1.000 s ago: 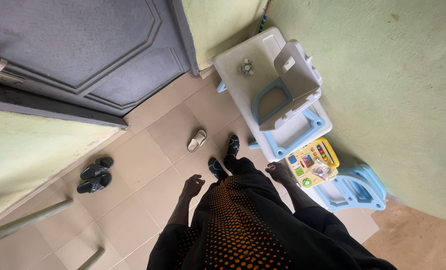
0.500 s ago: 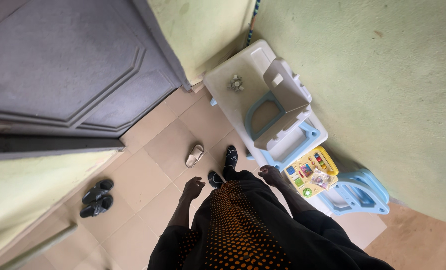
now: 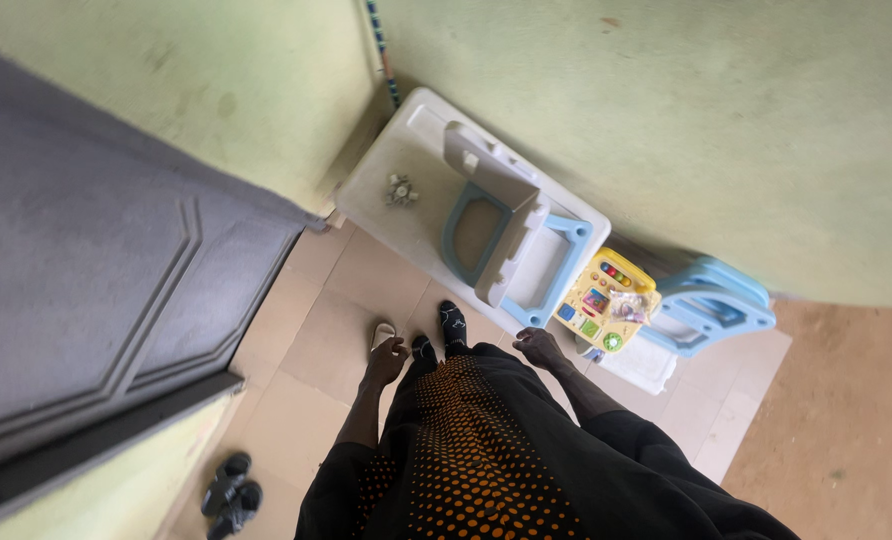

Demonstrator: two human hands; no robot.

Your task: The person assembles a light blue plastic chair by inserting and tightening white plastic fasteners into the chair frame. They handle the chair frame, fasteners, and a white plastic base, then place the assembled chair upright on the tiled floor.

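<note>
The person stood on a tiled floor (image 3: 306,400) and looked down. The left hand (image 3: 386,362) hung low in the middle of the frame, fingers loosely curled, with nothing in it. It was just below a pale slipper (image 3: 383,334) on the floor. The right hand (image 3: 541,349) hung a bit to the right, loosely open and empty too. It was near a yellow toy panel (image 3: 606,300) with bright buttons. A white and blue plastic toy set (image 3: 496,235) lay against the green wall (image 3: 686,130) in the upper middle. A grey door (image 3: 106,290) filled the left side. Dark sandals (image 3: 229,483) sat at the lower left. Two feet in black socks (image 3: 440,334) stood between the hands.
</note>
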